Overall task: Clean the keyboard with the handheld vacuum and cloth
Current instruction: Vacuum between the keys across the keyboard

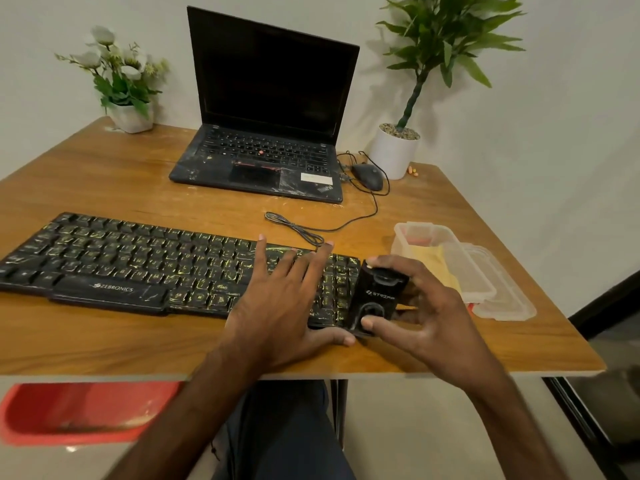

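gripping one vacuum [377,296] at one keyboard [138,268] (one cloth [429,261]).

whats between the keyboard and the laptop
In the head view, mostly bare wooden table; the only thing between the keyboard and the laptop is a loop of thin black cable, toward the right.

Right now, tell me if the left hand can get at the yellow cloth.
Probably not easily: the right hand, gripping the handheld vacuum, sits between the left hand and the yellow cloth.
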Demonstrator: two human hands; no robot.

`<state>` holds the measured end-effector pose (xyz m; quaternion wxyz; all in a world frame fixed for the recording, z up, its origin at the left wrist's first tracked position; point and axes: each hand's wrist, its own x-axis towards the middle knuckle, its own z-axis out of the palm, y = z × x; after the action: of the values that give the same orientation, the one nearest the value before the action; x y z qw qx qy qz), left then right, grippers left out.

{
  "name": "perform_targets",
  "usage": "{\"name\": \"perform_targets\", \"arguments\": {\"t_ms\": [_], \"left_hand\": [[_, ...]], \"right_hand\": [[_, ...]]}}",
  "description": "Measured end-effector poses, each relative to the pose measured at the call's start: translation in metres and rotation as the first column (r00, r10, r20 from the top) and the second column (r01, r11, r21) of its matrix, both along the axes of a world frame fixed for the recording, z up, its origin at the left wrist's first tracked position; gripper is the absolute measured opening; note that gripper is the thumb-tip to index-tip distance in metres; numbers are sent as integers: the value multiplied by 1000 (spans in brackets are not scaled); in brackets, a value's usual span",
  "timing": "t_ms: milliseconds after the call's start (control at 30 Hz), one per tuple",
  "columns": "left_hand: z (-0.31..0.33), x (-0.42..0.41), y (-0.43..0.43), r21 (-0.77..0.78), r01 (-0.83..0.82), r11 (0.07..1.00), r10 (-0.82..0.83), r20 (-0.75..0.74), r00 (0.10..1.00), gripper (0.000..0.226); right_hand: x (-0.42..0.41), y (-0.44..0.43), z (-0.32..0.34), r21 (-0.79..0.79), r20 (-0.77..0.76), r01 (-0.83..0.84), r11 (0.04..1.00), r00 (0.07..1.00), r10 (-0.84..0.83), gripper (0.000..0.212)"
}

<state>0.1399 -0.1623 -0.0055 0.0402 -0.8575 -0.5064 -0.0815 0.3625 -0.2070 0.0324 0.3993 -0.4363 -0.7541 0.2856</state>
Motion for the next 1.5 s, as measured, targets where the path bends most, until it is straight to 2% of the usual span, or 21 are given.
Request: {"name": "perform_targets", "arguments": {"t_ms": [100,200,367,500,600,767,900,1033,1200,1333,1400,1500], "left_hand": [[-1,0,0,30,3,1000,-2,-14,1000,127],[-2,0,-1,22,-3,1000,3,-17,1000,127],[0,-1,-3,19,-14,1000,14,-5,1000,129],[2,0,-3,-4,-17,1000,17,-25,1000,128],[5,0,-4,-19,-21,1000,21,-11,1000,127],[6,0,-5,-8,-28,1000,28,0,1000,126],[4,0,-4,0,-27,1000,27,9,1000,127],[4,0,-5,7,-19,1000,19,21,1000,128],[1,-1,-4,19,-19,1000,19,35,999,128],[-3,-1,-3,47,-9,999,7,48,999,128],[-4,-2,-3,62,-11,998,7,63,998,128],[-4,-2,-3,64,-18,998,14,67,998,128]], "right_hand": [[-3,10,2,13,25,57,998,998,-58,68],[-5,22,1,-19,-23,147,989,989,-147,67],[2,12,4,-159,-109,-65,985,993,48,67],[-9,31,5,-70,-16,92,993,996,-93,65],[-11,42,6,-61,-25,165,984,986,-167,65],[-3,29,1,-195,-178,31,980,982,-66,64],[0,36,-1,-216,-186,65,974,977,-106,65],[-3,40,1,-166,-140,131,977,978,-155,66],[1,28,8,-93,-13,-10,996,1000,9,65],[-10,45,2,20,18,125,992,992,-125,65],[-10,49,3,-2,-11,144,990,989,-144,64],[2,40,5,-126,-68,8,992,998,-17,62]]}}
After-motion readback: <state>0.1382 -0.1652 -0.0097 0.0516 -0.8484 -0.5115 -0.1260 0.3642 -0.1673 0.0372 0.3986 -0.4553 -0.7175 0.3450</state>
